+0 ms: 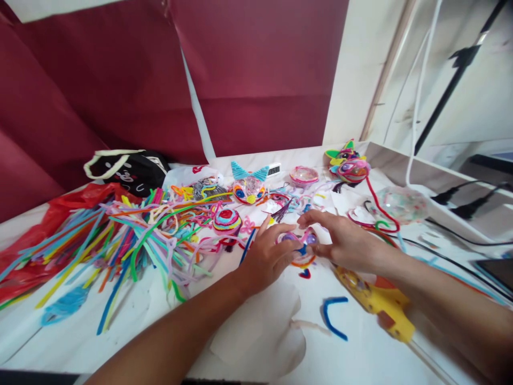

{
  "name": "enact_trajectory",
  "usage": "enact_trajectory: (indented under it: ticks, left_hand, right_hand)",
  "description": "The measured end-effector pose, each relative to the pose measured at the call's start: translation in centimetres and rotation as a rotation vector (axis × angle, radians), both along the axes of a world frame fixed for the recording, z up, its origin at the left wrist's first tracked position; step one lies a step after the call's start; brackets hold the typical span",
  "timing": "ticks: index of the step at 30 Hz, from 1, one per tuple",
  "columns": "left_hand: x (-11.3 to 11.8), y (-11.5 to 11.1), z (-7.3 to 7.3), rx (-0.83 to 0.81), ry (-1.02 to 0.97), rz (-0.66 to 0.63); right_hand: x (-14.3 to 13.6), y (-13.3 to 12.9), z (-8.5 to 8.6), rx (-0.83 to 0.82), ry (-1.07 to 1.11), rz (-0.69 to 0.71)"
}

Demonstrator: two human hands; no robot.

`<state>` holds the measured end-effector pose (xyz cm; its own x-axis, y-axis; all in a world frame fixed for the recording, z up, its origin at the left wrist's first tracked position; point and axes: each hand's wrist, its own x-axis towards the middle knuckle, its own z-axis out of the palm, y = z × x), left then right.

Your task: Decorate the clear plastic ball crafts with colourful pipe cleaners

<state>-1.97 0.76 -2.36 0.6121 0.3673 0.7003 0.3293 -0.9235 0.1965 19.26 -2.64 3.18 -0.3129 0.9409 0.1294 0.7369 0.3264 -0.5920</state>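
My left hand (267, 250) and my right hand (340, 240) meet over a small pipe-cleaner face (303, 261) with purple eyes and an orange edge. Their fingertips close on a small blue piece (303, 249) at its middle. A red and blue heart-shaped bit (305, 274) lies just below the face. Nearer the front, a bent blue pipe cleaner (329, 315) rests on the white table. Under my right forearm is a yellow glue gun (380, 305).
Many coloured pipe cleaners (140, 235) spread over the left. Behind stand a blue-eared face (249, 187), a pink-rimmed bowl (304, 175) and a colourful eared figure (348, 163). A black bag (132, 174) sits back left; black cables (460, 195) run at the right.
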Motion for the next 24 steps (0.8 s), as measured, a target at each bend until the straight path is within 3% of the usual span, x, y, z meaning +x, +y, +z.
enact_trajectory:
  ticks: [24]
  left_hand:
    - [0.0, -0.6, 0.5, 0.062, 0.023, 0.016]
  right_hand:
    - [-0.4, -1.4, 0.1, 0.013, 0.074, -0.048]
